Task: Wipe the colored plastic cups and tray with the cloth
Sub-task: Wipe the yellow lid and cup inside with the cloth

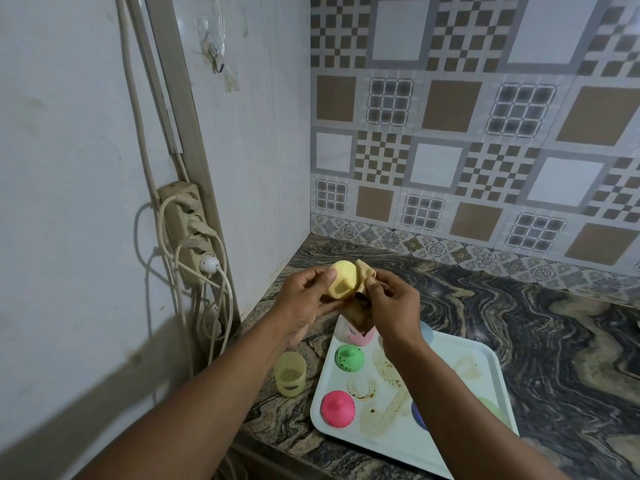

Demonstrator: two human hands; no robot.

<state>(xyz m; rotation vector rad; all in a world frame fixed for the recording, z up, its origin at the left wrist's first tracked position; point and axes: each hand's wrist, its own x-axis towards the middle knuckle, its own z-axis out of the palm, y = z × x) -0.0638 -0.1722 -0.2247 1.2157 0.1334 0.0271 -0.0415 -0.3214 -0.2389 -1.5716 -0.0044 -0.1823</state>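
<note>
My left hand [304, 294] grips a pale yellow plastic cup piece [343, 278] above the counter. My right hand [391, 304] pinches a brownish cloth [363, 271] against the yellow piece; the cloth's tail hangs down below. A white tray [478, 386] with brown stains lies on the counter below my right arm. On it sit a green cup [349, 356], a pink-red cup [337, 408], a light pink cup [360, 336], and a blue one [417, 414] and a light green one [491, 408] partly hidden by my right arm. A translucent yellow cup [290, 374] stands upright left of the tray.
The dark marbled counter [519, 306] meets a patterned tile wall behind. On the left wall hangs a power strip [187, 233] with several plugs and dangling cables. The counter's front edge runs just below the tray.
</note>
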